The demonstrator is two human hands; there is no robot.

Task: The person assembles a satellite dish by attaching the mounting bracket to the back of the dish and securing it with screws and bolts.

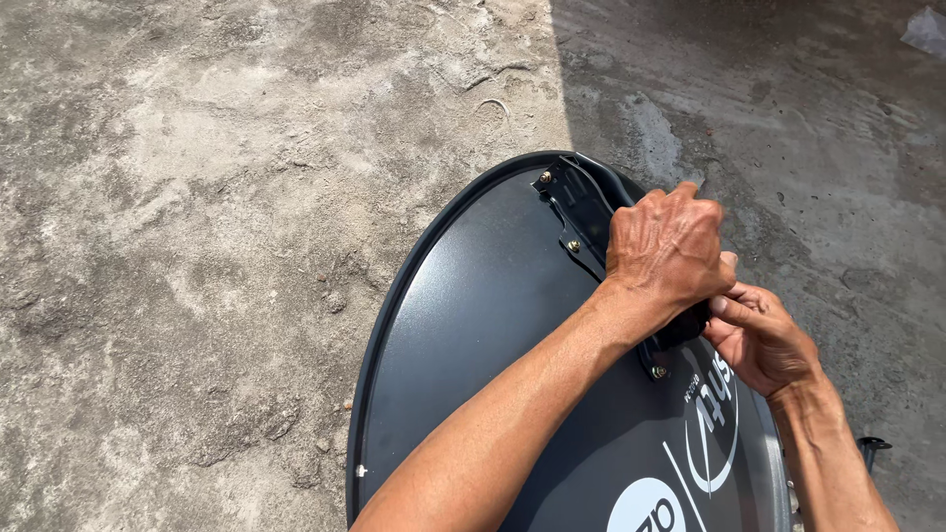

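A dark grey satellite dish [473, 325] lies face up on rough concrete, its rim curving from the top to the lower left. A black metal bracket [576, 212] is fixed near its upper edge with brass-coloured bolts [573, 245]. My left hand [667, 251] reaches across the dish and is closed over the lower part of that bracket. My right hand [761, 340] comes in from the right edge, fingers curled against the same part just under my left hand. What the fingers pinch is hidden.
Rough grey concrete ground [197, 227] surrounds the dish, sunlit on the left and shaded at the upper right. A pale scrap [926, 30] lies at the top right corner. A small black part [872, 448] pokes out beside my right forearm.
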